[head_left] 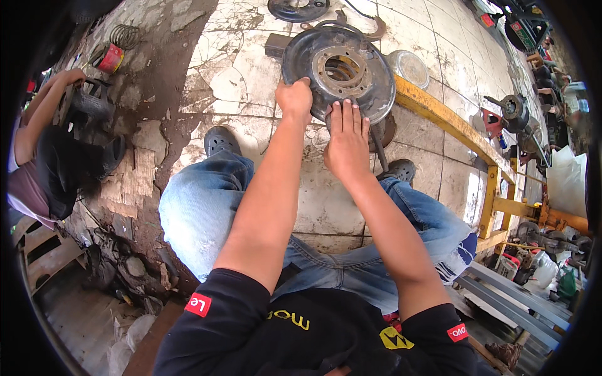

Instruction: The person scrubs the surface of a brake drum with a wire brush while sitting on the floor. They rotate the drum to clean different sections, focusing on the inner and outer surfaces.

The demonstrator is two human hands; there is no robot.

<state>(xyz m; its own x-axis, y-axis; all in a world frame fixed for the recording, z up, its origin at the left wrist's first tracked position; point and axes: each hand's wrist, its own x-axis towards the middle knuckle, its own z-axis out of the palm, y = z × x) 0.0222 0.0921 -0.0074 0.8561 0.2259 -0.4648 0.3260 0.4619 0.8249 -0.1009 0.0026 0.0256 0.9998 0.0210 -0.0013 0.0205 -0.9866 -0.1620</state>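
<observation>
A round, dark brake backing plate sits in front of me, with a ring of bolt holes around its open centre. At its near left edge, my left hand grips the rim, thumb on top and the other fingers hidden. My right hand lies with outstretched fingers against the plate's near edge, fingertips just below the hub ring. Beneath the plate's right side a rusty round part partly shows, along with a metal bar slanting down toward my right shoe.
A yellow metal frame runs from beside the plate to the right. Behind lie another dark plate, a curved brake shoe and a round metal lid. Another person sits at left, near a coil spring and a red can.
</observation>
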